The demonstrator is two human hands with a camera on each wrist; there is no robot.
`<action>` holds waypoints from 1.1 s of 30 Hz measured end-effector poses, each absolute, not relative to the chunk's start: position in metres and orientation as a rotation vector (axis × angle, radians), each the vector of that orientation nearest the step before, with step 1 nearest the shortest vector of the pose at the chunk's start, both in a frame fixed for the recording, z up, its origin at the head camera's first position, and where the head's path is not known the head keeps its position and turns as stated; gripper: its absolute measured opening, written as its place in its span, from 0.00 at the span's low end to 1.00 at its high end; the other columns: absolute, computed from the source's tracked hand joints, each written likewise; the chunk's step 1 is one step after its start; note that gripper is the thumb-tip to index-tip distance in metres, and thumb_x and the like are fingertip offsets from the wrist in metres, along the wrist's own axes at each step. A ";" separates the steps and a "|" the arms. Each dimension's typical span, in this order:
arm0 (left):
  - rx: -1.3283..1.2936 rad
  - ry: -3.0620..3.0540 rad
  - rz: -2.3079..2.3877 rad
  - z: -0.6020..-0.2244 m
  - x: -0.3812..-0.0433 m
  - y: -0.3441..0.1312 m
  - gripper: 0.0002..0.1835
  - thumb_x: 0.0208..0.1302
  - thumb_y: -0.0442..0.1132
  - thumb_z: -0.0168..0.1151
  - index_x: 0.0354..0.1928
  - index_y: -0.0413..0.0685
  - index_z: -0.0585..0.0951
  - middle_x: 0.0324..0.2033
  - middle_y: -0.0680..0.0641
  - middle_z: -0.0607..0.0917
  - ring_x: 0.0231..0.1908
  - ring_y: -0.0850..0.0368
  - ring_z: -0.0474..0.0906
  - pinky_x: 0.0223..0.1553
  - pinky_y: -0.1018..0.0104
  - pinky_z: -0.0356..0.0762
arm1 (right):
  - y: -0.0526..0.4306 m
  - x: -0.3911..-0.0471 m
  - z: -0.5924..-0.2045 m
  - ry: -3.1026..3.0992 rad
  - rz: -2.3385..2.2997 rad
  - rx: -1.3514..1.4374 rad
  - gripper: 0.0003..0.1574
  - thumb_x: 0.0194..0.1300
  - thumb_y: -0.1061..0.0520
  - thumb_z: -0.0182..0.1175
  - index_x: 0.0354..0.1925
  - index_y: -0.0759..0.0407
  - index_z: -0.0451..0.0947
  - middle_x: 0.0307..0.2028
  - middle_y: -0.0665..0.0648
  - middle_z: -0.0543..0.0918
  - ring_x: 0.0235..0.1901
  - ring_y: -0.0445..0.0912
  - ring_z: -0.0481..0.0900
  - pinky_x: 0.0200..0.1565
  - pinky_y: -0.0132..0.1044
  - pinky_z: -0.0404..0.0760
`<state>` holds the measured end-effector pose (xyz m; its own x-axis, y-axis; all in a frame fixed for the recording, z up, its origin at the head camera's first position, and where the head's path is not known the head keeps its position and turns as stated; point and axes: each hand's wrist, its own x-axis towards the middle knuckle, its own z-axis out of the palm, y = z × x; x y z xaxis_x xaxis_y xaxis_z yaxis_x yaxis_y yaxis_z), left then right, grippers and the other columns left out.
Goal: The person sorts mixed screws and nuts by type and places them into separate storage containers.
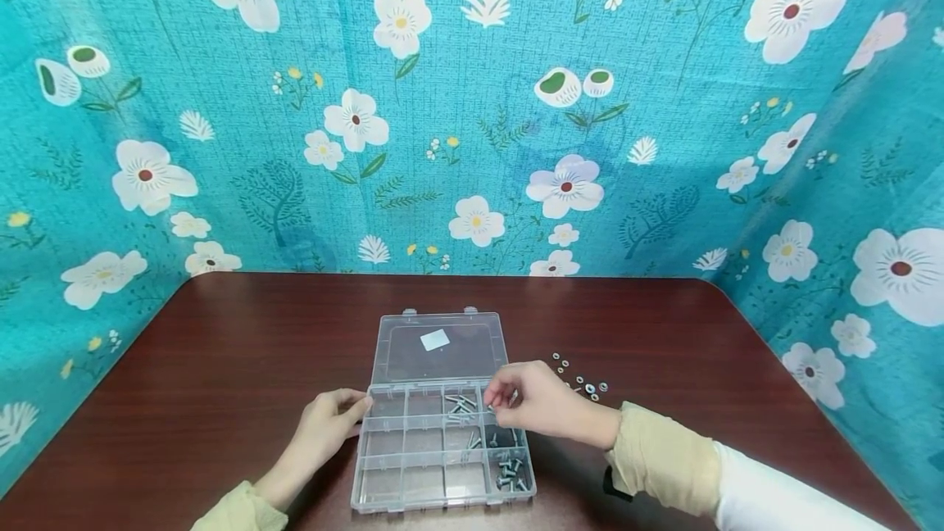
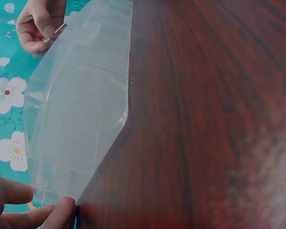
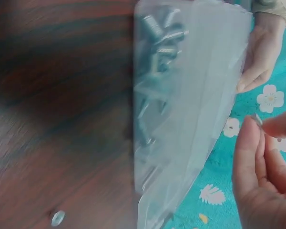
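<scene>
A clear plastic compartment box (image 1: 424, 459) lies on the table with its lid (image 1: 394, 351) folded back. My left hand (image 1: 328, 424) grips the box's left edge near the back corner, thumb on the rim. Over the back right compartment, my right hand (image 1: 534, 400) pinches a small metal screw (image 2: 56, 32) between thumb and fingers. Long screws (image 1: 460, 406) fill part of the compartment left of that hand. A few screws (image 1: 474, 441) lie in the one in front of them. Short bolts (image 1: 510, 474) are heaped in the front right compartment. The right hand partly hides the back right compartment.
Loose washers and nuts (image 1: 590, 389) are scattered on the dark wooden table (image 1: 258, 334) to the right of the lid. A white label (image 1: 435, 340) sits on the lid. Behind the table hangs a turquoise flowered cloth (image 1: 413, 187).
</scene>
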<state>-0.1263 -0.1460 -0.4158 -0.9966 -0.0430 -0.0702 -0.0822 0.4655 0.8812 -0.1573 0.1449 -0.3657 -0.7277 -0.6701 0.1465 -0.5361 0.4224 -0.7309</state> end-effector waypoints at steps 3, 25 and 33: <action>-0.112 2.657 1.597 -0.416 -0.126 -0.146 0.14 0.61 0.33 0.55 0.43 0.25 0.77 0.36 0.38 0.82 0.35 0.48 0.81 0.31 0.67 0.84 | 0.135 -0.156 -0.366 2.481 -1.159 -1.004 0.06 0.48 0.69 0.59 0.28 0.63 0.80 0.22 0.46 0.78 0.24 0.34 0.73 0.27 0.26 0.79; -0.113 2.648 1.586 -0.417 -0.126 -0.147 0.15 0.62 0.34 0.55 0.44 0.25 0.76 0.36 0.38 0.82 0.36 0.47 0.81 0.31 0.66 0.84 | 0.173 -0.170 -0.350 2.600 -0.906 -1.048 0.05 0.56 0.67 0.59 0.33 0.61 0.78 0.29 0.49 0.80 0.29 0.35 0.75 0.32 0.26 0.81; -0.099 2.659 1.573 -0.417 -0.127 -0.147 0.16 0.63 0.34 0.55 0.45 0.24 0.75 0.37 0.36 0.82 0.36 0.46 0.81 0.31 0.66 0.84 | 0.201 -0.182 -0.339 2.777 -0.629 -1.224 0.11 0.53 0.67 0.61 0.34 0.53 0.79 0.32 0.48 0.79 0.29 0.36 0.72 0.30 0.26 0.79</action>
